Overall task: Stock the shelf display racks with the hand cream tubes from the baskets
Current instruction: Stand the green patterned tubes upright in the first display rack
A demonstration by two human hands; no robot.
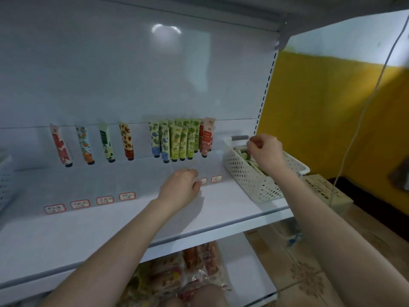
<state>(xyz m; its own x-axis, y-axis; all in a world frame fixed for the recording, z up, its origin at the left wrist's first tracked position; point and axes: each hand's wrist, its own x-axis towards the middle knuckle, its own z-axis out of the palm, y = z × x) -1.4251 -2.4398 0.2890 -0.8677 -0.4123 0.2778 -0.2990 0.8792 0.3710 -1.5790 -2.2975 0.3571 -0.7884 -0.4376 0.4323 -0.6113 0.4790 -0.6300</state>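
A white shelf (221, 213) with a glossy white back panel (132, 74) carries hand cream tubes (181, 140) standing upright along the back, four spaced singly at left and a dense cluster at centre. Red-bordered price labels (105, 200) line the front. A white perforated basket (250, 180) holding more tubes sits at the shelf's right end.

The left hand (181, 185) rests by the labels and the right hand (264, 151) hovers over the basket. Both have curled fingers, and I cannot tell whether either grasps anything.

A yellow wall (321, 118), a hanging white cable (363, 111) and a cardboard box (325, 191) lie to the right.

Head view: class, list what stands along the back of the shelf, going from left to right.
Red tube → orange-fruit tube → green-leaf tube → yellow red-fruit tube → packed group of tubes → white basket.
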